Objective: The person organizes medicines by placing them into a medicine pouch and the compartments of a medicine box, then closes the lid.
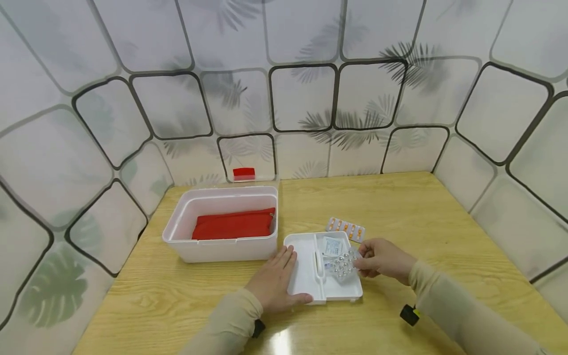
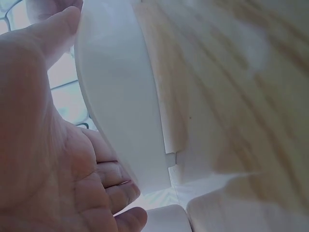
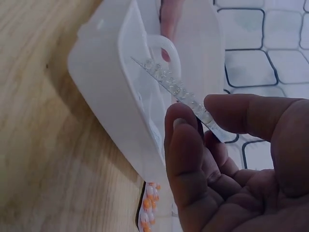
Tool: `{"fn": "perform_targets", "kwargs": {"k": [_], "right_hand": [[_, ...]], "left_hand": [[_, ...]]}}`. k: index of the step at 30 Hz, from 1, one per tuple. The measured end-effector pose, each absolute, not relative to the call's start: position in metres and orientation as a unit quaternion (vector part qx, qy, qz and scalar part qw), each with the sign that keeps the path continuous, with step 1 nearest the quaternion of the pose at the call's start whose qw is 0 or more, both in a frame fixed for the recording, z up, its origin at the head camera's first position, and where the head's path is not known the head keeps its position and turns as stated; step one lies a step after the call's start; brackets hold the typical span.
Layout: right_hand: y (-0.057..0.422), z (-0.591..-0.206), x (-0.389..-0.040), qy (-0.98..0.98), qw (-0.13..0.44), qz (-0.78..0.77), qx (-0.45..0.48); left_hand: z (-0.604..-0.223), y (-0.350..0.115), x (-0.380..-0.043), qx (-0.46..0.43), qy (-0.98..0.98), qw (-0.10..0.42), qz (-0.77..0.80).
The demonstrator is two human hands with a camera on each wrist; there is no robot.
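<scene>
A shallow white plastic case (image 1: 303,266) lies on the table, divided by a raised middle ridge. My left hand (image 1: 276,283) rests on its left edge with straight fingers, the thumb at the front corner; the left wrist view shows the hand against the white case wall (image 2: 120,96). My right hand (image 1: 383,261) pinches a clear blister pack (image 1: 342,266) of round bumps between thumb and fingers, tilted over the case's right compartment. The blister pack (image 3: 176,89) also shows edge-on in the right wrist view. A small printed packet (image 1: 333,246) lies in that compartment.
Behind the case lies a blister pack of orange-and-white capsules (image 1: 346,228). A larger white box (image 1: 222,250) at the back left holds a red zippered pouch (image 1: 235,224). Patterned fabric (image 1: 306,98) walls in the wooden table (image 1: 399,207) at the back and sides.
</scene>
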State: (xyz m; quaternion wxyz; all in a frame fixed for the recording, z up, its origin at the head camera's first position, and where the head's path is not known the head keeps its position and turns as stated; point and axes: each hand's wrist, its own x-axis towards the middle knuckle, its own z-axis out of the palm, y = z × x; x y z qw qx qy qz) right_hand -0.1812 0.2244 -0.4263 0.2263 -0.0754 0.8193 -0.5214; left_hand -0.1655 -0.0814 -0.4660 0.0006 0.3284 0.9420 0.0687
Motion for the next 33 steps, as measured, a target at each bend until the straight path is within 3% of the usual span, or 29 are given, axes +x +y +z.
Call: {"fn": "perform_targets", "kwargs": {"k": [21,33], "right_hand": [[0.217,-0.424,-0.159,0.885,0.177,-0.411,-0.13],[0.216,-0.429,-0.16,0.915,0.19,-0.318,-0.16]], "left_hand": [[-0.462,-0.079,-0.164,0.322,0.944,0.012,0.07],[-0.463,-0.08,-0.165,0.321,0.945,0.013,0.067]]}}
